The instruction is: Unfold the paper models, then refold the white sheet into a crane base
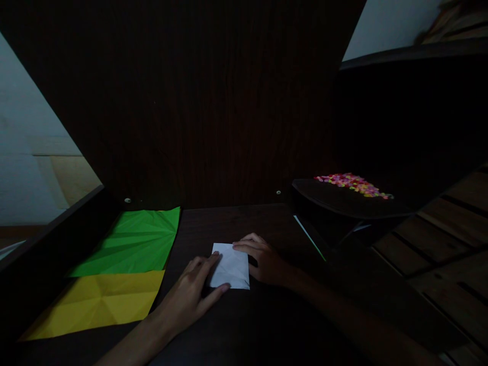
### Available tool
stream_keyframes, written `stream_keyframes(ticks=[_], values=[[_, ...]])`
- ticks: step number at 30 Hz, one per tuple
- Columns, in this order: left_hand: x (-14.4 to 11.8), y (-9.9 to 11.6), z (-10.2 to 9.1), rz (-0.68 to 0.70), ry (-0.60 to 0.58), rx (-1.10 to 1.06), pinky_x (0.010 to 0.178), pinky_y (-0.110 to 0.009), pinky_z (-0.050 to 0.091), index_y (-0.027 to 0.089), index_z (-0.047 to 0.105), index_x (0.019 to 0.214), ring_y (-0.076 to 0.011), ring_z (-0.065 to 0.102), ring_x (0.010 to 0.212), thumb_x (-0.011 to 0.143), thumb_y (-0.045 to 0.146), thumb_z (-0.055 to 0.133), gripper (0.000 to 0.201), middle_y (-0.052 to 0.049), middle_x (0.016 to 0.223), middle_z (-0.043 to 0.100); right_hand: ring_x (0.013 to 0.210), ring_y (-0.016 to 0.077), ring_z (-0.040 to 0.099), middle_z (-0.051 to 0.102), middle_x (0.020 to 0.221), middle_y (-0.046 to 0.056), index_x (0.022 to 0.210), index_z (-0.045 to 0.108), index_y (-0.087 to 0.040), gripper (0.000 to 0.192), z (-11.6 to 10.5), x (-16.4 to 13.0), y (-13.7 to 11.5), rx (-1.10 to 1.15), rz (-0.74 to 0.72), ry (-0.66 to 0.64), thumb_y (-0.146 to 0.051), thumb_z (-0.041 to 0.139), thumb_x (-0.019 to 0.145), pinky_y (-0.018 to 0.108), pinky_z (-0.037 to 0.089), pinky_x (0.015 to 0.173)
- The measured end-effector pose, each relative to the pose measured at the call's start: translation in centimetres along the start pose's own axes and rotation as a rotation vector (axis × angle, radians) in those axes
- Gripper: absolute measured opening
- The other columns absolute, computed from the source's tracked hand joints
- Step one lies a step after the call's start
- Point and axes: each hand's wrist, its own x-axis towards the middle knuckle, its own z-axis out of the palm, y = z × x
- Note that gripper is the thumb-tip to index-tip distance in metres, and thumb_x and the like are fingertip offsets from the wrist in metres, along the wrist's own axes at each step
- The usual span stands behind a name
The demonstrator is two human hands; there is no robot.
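Both hands lie flat and open on a small white paper (231, 267) in the middle of the dark bench (236, 223), the left hand (190, 297) pressing its left edge and the right hand (265, 262) its right edge, gripping nothing. A creased green sheet (133, 241) and a yellow sheet (101, 302) lie to the left, touching. Coloured beads (353, 184) sit on a dark tray (343, 201) at the right.

Dim light is falling on a dark wooden desk (236, 218); pale wall (23, 168) is showing left.
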Motion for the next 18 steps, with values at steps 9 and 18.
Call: stream_keyframes(ticks=[9,18], values=[[0.07,0.51,-0.39,-0.043,0.024,0.044,0.09,-0.044,0.055,0.02,0.05,0.136,-0.0292,0.061,0.102,0.086,0.046,0.063,0.058,-0.013,0.113,0.061,0.108,0.0252,0.053,0.067,0.121,0.009,0.121,0.063,-0.018,0.039,-0.17,0.06,-0.37,-0.029,0.04,-0.029,-0.011,0.06,0.082,0.044,0.045,0.095],[0.0,0.45,-0.89,-0.067,-0.017,0.008,0.09,-0.044,0.052,0.021,0.047,0.14,-0.0297,0.058,0.105,0.087,0.037,0.06,0.057,-0.013,0.117,0.059,0.101,0.0255,0.053,0.068,0.111,0.008,0.115,0.064,-0.018,0.03,-0.58,0.3,-0.89,-0.033,0.037,-0.061,-0.015,0.06,0.085,0.043,0.044,0.09]])
